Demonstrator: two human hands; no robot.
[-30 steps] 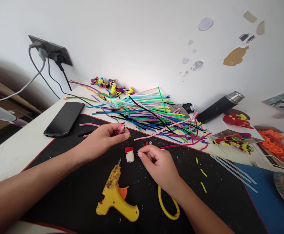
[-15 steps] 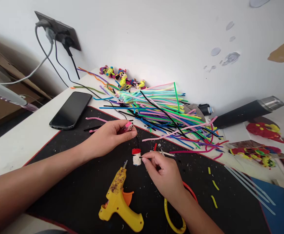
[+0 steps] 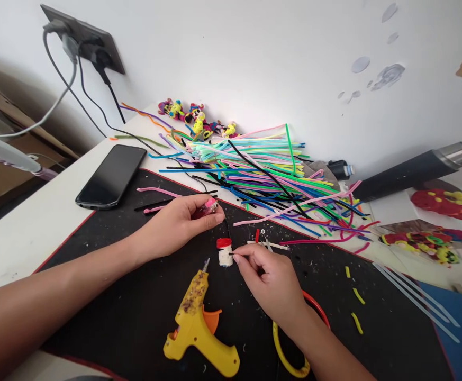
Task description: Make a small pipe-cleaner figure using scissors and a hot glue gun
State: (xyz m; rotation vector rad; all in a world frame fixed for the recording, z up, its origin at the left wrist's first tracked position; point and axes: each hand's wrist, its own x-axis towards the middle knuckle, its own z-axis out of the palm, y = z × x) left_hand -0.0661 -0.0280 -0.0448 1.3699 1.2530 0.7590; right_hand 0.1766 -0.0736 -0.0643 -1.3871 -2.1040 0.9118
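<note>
My left hand is closed round a small pink object with a shiny end; the fingers hide most of it, so I cannot tell its kind. My right hand pinches a thin black piece, its tip against the side of a small white cylinder with a red top. This fuzzy-looking cylinder stands on the black mat, between my hands. A yellow glue gun lies below, its nozzle pointing up near the cylinder. Scissors lie partly hidden behind my right hand.
A heap of coloured pipe cleaners lies along the wall, with several small figures behind. A phone is at left, a dark flask at right. Glue sticks, short yellow pieces and pliers-like red and yellow handles lie rightward.
The view has shifted slightly. Both hands keep their grips, and the black piece stays at the cylinder's side with hardly any movement.
</note>
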